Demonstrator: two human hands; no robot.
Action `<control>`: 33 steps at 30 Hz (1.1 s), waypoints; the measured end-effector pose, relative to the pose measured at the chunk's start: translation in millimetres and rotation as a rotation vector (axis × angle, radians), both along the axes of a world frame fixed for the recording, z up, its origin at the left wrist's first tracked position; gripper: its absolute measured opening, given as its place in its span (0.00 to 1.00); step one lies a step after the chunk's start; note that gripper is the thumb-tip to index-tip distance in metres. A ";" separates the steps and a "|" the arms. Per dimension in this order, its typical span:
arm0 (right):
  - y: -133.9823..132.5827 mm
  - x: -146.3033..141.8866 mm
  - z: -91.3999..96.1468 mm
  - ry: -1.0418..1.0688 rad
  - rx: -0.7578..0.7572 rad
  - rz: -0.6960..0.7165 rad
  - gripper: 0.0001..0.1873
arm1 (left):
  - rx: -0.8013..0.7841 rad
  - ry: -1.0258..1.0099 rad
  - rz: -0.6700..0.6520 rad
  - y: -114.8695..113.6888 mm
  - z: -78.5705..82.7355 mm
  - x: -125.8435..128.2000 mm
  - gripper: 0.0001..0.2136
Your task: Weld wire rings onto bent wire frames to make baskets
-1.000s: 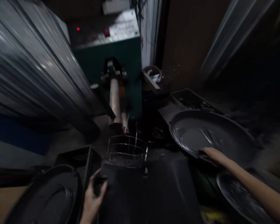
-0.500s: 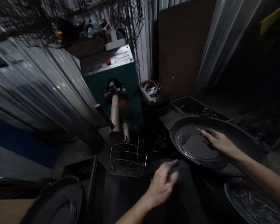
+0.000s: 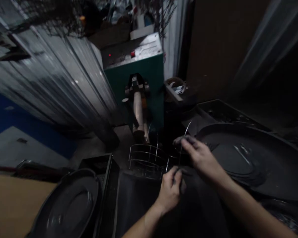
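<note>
A thin curved metal wire (image 3: 188,127) is pinched in my right hand (image 3: 203,155), standing up above its fingers and running down toward my left hand. My left hand (image 3: 170,188) is closed just below, at the right side of a round wire frame (image 3: 145,152). What its fingers hold, if anything, is hidden. Dark coverings or grime show on the fingertips of both hands. The wire frame sits below the copper-coloured arms (image 3: 138,110) of a green machine (image 3: 151,82). Loose wires (image 3: 242,154) lie in a wide dark pan (image 3: 275,142) on my right.
A smaller dark basin (image 3: 64,198) stands at lower left beside a black crate (image 3: 106,178). Another bowl with small metal pieces (image 3: 285,218) is at lower right. Corrugated metal sheeting (image 3: 64,72) lines the wall. A tray (image 3: 225,112) lies behind the wide pan.
My right hand has left the wide pan and moved left to beside the wire frame, carrying a curved wire. A red light now glows on the machine. The view has shifted left.
</note>
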State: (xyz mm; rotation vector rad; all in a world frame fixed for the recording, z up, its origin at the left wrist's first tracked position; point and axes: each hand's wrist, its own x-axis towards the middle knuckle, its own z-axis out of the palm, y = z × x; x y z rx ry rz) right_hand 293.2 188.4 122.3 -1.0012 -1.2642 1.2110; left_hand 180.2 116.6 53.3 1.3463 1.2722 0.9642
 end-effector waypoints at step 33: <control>90.0 -124.9 -59.9 0.022 -0.161 0.059 0.19 | 0.673 0.135 0.262 81.2 -59.1 -180.2 0.39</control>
